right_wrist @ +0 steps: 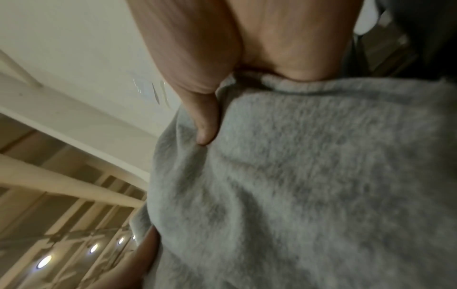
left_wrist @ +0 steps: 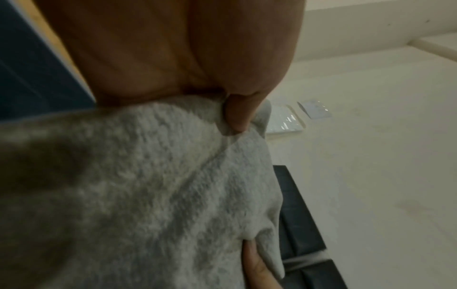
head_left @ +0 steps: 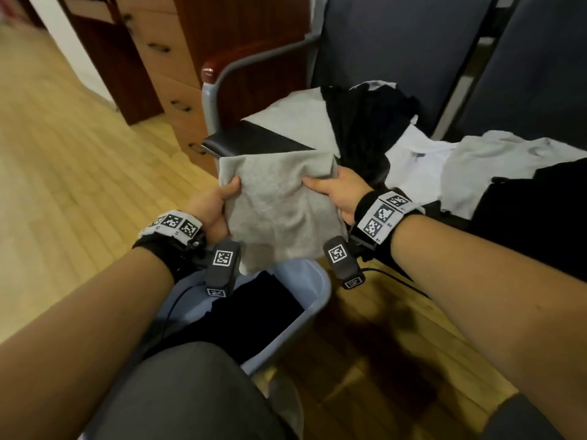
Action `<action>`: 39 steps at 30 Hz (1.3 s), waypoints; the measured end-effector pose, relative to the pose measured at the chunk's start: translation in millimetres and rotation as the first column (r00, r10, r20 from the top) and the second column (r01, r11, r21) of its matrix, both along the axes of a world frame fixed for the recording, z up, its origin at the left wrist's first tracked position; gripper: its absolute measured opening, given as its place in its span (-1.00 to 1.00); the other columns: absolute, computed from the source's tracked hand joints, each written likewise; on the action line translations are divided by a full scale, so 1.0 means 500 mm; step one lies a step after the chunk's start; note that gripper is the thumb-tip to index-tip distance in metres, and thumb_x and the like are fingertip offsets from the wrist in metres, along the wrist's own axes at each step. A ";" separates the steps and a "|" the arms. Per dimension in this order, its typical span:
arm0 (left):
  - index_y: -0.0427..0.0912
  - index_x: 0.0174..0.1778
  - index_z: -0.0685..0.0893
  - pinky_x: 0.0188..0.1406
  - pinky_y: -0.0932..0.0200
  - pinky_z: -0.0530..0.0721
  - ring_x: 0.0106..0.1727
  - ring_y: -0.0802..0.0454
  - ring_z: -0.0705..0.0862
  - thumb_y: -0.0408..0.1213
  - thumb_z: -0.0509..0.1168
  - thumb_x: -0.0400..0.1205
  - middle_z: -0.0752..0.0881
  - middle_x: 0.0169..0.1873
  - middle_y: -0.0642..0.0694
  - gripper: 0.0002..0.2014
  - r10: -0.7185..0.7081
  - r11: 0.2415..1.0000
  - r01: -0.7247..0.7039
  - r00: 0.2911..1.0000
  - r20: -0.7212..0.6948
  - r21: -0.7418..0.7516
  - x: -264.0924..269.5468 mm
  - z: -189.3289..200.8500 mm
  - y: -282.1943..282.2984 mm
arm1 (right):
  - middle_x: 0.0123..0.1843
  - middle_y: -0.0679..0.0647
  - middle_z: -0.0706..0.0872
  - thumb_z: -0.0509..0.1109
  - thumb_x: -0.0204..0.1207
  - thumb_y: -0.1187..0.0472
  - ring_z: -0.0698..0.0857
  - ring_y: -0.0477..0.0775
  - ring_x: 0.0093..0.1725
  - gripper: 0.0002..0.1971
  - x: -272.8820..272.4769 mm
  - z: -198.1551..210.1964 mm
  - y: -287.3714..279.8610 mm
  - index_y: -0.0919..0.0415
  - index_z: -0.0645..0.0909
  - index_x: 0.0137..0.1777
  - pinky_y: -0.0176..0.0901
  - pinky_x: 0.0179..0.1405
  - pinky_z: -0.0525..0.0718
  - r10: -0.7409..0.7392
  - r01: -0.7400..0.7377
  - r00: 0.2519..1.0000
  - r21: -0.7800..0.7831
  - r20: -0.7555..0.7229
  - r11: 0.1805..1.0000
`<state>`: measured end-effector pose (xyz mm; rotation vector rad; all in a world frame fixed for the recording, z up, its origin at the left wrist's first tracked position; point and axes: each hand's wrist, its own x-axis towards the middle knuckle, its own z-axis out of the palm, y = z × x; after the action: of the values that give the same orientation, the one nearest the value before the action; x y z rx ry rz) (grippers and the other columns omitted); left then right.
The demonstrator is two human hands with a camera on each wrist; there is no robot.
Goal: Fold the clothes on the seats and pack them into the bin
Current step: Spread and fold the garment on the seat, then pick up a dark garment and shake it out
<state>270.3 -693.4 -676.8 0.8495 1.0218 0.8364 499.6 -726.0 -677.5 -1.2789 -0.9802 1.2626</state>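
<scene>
A folded grey garment [head_left: 279, 198] hangs in the air between both hands, above the pale blue bin [head_left: 313, 300]. My left hand [head_left: 219, 201] grips its left edge, thumb on top. My right hand [head_left: 333, 192] grips its right edge the same way. In the left wrist view the thumb presses into the grey cloth [left_wrist: 148, 195]; in the right wrist view the same cloth [right_wrist: 309, 176] fills the frame under the thumb. Dark folded clothing [head_left: 254, 312] lies inside the bin. On the seats lie a black garment [head_left: 365, 128], a white shirt [head_left: 413, 160] and a pale blue-grey shirt [head_left: 495, 169].
Dark blue chairs [head_left: 397, 42] with a metal armrest [head_left: 254, 61] stand ahead. A wooden drawer cabinet [head_left: 165, 58] is at the back left. Light wooden floor [head_left: 63, 169] lies to the left. My knee in grey trousers [head_left: 190, 392] is beside the bin.
</scene>
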 end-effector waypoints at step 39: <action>-0.18 -0.24 0.52 -0.45 0.21 0.58 -0.32 -0.12 0.64 -0.18 0.19 0.73 0.65 -0.29 -0.16 -0.76 0.000 0.993 -0.060 0.860 -0.511 -0.101 -0.131 -0.143 0.082 | -0.04 0.09 0.64 0.39 0.57 -0.03 0.63 0.04 -0.06 -0.79 -0.131 -0.072 0.114 0.12 0.59 -0.05 -0.02 0.00 0.69 0.280 -0.117 0.880 -0.398 0.383 0.910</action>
<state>204.6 -652.5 -748.4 0.9848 1.5388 0.5768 434.2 -669.2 -713.7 -1.8448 -1.2597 1.3954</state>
